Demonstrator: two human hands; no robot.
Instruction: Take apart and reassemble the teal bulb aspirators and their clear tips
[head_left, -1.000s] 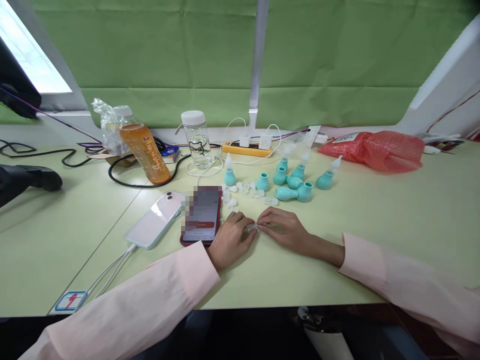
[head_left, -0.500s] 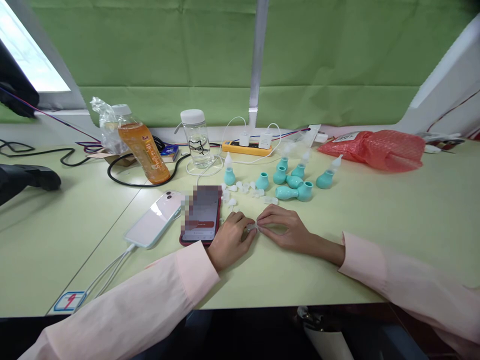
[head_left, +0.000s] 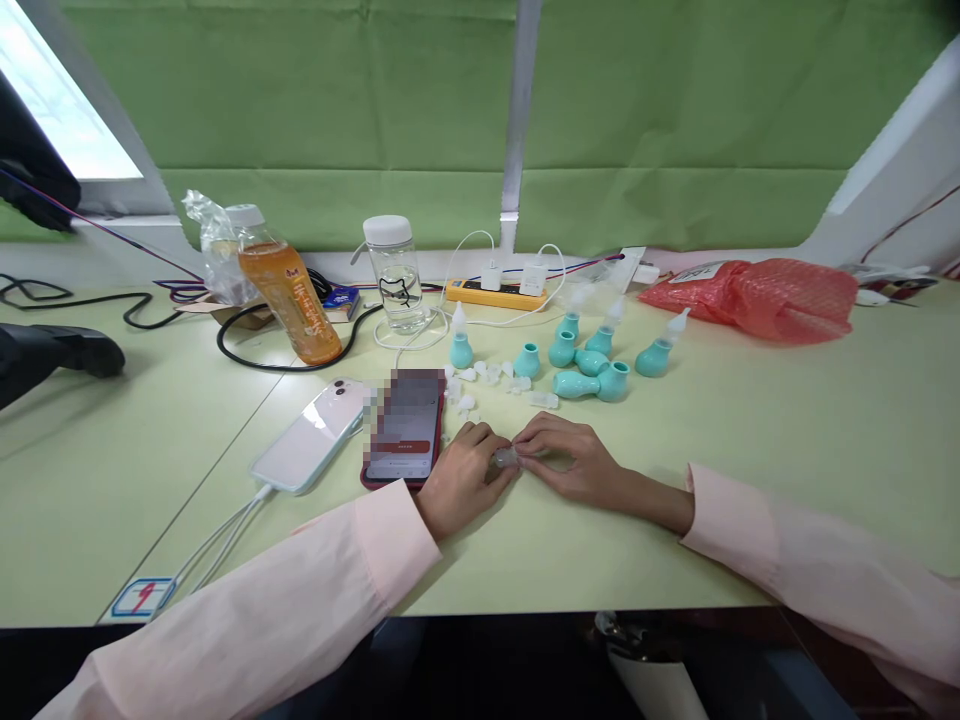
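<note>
Translucent whitish small plastic piece (head_left: 505, 457) sat between the two hands, over the pale green tabletop (head_left: 750, 420). Left hand (head_left: 463, 477) pinched one end between thumb and forefinger; right hand (head_left: 589, 464) held the other at its fingertips. Judged very light, fairly stiff, smooth enough to slip; best gripped by its sides near each end.

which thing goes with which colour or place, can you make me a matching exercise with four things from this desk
1. clear piece
2. bulbs
3. power strip
4. bubble wrap

A. teal
B. red
C. at the fingertips of the left hand and right hand
D. yellow

Pairs: 1-C; 2-A; 3-D; 4-B
</note>
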